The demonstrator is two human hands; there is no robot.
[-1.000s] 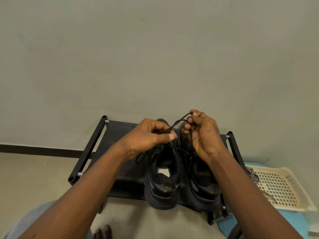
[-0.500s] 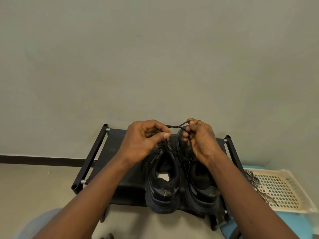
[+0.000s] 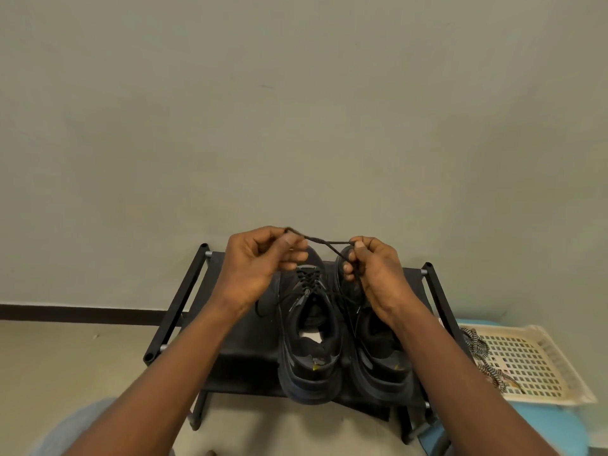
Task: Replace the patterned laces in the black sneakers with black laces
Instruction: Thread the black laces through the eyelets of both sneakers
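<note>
Two black sneakers stand side by side on a low black rack (image 3: 184,301), heels toward me. The left sneaker (image 3: 309,343) shows black lacing across its tongue. The right sneaker (image 3: 378,350) is partly hidden under my right wrist. A black lace (image 3: 324,242) is stretched between my hands above the toes. My left hand (image 3: 260,264) pinches one end between thumb and forefinger. My right hand (image 3: 371,268) grips the other part, which runs down toward the right sneaker. The patterned black-and-white laces (image 3: 477,347) lie in a tray at the right.
A cream perforated plastic tray (image 3: 533,363) rests on a blue surface (image 3: 556,429) right of the rack. A plain wall with a dark baseboard (image 3: 82,312) is behind the rack. My grey-clad knee (image 3: 72,432) is at the lower left.
My hands have moved apart, drawing the black lace taut between them; before, they were close together above the shoes with the lace looped.
</note>
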